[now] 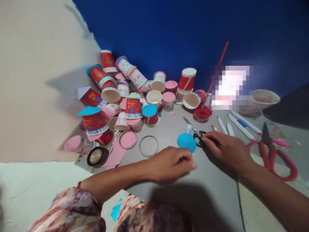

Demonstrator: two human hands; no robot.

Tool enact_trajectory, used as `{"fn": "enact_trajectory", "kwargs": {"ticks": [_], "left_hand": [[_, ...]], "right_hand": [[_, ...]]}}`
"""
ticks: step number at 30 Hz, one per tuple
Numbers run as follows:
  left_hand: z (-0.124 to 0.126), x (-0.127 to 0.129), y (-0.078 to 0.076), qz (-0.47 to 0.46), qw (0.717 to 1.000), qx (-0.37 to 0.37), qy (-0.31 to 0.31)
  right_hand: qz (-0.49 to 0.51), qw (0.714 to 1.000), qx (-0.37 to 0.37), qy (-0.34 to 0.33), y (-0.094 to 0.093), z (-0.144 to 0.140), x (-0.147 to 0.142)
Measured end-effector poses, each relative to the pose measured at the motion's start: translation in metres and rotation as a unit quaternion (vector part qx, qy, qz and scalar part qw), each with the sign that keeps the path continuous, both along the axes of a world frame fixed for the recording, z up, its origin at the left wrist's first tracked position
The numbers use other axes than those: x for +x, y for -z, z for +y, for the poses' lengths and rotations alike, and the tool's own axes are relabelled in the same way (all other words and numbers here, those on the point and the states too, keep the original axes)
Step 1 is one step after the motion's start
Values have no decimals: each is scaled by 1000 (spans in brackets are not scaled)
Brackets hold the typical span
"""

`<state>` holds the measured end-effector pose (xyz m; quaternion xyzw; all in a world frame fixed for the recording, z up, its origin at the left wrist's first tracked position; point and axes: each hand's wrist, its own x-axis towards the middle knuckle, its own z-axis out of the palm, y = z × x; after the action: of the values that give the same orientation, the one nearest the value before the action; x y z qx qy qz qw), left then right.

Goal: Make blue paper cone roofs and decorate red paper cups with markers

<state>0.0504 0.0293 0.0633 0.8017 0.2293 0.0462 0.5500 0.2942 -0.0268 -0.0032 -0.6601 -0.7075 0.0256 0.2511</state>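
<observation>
My right hand pinches the black handle of small scissors, whose blades point away and to the left on the grey board. Just left of them lies a round blue paper disc, partly over a white capped tube. My left hand hovers closer to me, below the disc, its fingers curled together; what they hold, if anything, is hidden. Two thin metal rings lie farther left, one empty ring and one around pink paper.
Paper cups with paper tops pile up at the left and back. A red pot with a stick stands behind the scissors. White markers, large red-handled scissors and a cup are at right. A black tape roll lies left.
</observation>
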Motion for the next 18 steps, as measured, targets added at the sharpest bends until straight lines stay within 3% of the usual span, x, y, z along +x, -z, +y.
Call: {"fn": "enact_trajectory", "kwargs": {"ticks": [2,3,5,7,10,14,16,18], "left_hand": [[-2,-10,-19,37,986,141,80],[-3,-17,-26,40,979,184,77],[-7,-35,-35,53,978,203,22],[-14,-54,-34,67,982,161,-66],[-30,-77,-11,32,978,65,-194],[-49,-82,32,5,963,-9,-271],[-50,-79,42,-1,959,-22,-282],[-45,-77,39,-16,953,-10,-303]], "right_hand": [[-7,1000,4,-11,0,-1,0],[-6,1000,2,-20,-1,-1,-1],[-2,999,-1,-44,-4,-2,-3],[6,997,-1,-75,-5,-1,-5],[20,994,1,-110,-3,1,-6],[21,992,15,-126,2,2,-3],[18,990,37,-133,3,2,-2],[21,986,69,-151,0,1,-3]]}}
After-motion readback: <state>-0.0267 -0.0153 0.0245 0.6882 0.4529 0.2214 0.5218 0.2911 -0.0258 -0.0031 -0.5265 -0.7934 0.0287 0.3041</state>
